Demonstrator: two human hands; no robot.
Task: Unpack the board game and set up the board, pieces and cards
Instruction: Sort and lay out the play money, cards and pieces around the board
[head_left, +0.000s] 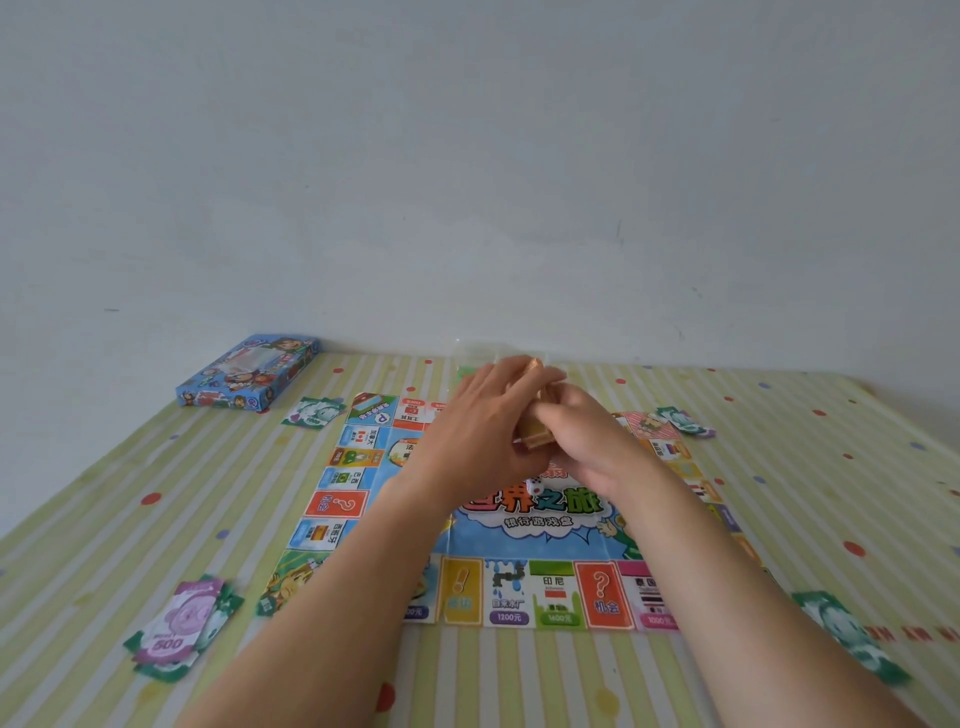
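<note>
A worktop covered in a yellow-green striped cloth with coloured dots runs up to a pale wall. In its middle lies the unfolded, brightly printed paper game board, flat, with a blue centre and coloured squares round its edge. At the far left, against the wall, lies the flat blue cardboard game box, clear of the board. Four small piles of paper play banknotes sit off the board's corners: a purple-topped pile near left, a green pile far left, a pink-and-green pile far right, and a second green pile near right. Above the board's far half the left hand and right hand meet, each grip curled round a small tan stack of cards held between them. A small white die rests on the board's centre, just below the hands.
</note>
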